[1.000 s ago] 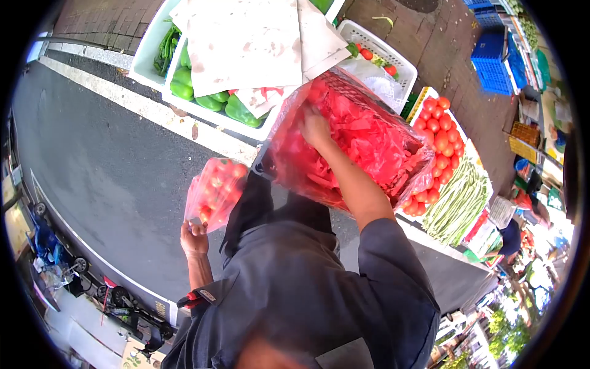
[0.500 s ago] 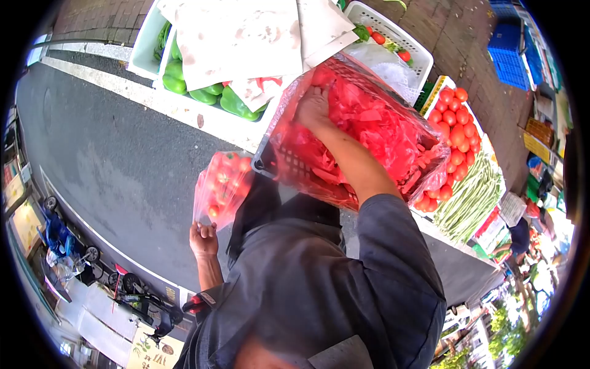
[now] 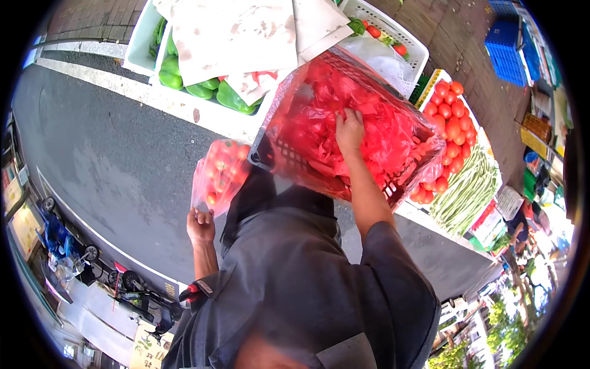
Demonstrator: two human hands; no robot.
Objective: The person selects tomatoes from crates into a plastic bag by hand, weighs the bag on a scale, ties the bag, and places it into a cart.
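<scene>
My left hand (image 3: pixel 201 226) is closed around the gathered end of a thin pink plastic bag (image 3: pixel 218 169). Small red tomatoes show through the bag, which is stretched out beside a black crate. Over that plastic-lined crate (image 3: pixel 263 149), my right hand (image 3: pixel 350 130) reaches into a loose heap of red plastic bags (image 3: pixel 384 135). Its fingers are bent and drawn together against the red plastic; their tips are partly hidden.
Stained cardboard sheets (image 3: pixel 236 40) cover part of a tray of green peppers (image 3: pixel 236 98). Red tomatoes (image 3: pixel 453 126) and long green beans (image 3: pixel 470 190) lie to the right. A white basket (image 3: pixel 418 58) stands behind the crate. Pavement (image 3: pixel 110 147) stretches away on the left.
My right hand has moved from the crate's left side rightward and nearer to me, over the middle of the red plastic. My left hand still grips the tomato bag.
</scene>
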